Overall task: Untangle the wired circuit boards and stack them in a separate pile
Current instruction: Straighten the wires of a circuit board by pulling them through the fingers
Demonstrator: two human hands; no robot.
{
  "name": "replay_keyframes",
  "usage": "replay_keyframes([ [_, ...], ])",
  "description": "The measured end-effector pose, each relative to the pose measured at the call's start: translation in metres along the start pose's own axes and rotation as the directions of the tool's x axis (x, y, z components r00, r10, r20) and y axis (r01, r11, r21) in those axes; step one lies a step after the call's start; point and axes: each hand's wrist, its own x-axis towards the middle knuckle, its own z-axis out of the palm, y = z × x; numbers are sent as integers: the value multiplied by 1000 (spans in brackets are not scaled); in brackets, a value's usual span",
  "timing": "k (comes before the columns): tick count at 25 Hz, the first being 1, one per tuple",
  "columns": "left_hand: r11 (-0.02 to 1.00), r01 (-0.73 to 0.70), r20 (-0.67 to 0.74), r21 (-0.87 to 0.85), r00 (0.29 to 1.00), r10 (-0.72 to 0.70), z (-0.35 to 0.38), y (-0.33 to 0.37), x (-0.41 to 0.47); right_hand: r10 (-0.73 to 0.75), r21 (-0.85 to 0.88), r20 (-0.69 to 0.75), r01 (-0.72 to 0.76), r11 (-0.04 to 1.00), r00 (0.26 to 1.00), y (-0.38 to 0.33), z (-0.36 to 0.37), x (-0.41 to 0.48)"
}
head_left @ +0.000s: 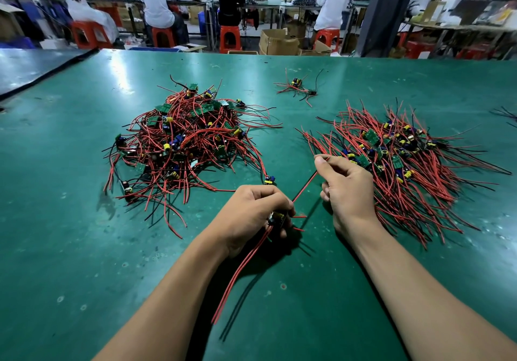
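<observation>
Green table (84, 248) | tangled heap (184, 142) left, sorted pile (405, 165) right | left hand (257, 215) grips board (277, 217) | right hand (347, 187) pinches red wire (305, 186)

**Boards in two piles, one in hand**

A tangled heap (184, 142) of small green boards with red and black wires lies at left. At right, a flatter pile (397, 159) fans its wires outward. A few strays (298, 88) lie beyond. One board (277, 218) sits in the left hand (251, 212), its red wire (305, 186) taut to the right hand (347, 187).
</observation>
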Motion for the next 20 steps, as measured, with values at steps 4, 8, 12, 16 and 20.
replay_keyframes([
  [4,1000,-8,-6,-10,1000,8,-1,-1,1,1,54,18,-2,999,1000,0,0,1],
  [8,1000,-12,-4,2,1000,12,-2,-3,2,-15,19,36,14,1000,999,2,0,1],
  [12,1000,1,-8,-17,1000,-1,-3,-5,2,13,38,35,-14,999,999,1,0,1],
  [16,985,-37,-111,-169,994,18,1,-6,4,68,111,67,-75,991,995,-6,-3,0],
  [20,934,3,-151,-356,987,-60,2,-2,9,81,-12,123,-80,997,989,-3,0,-5],
])
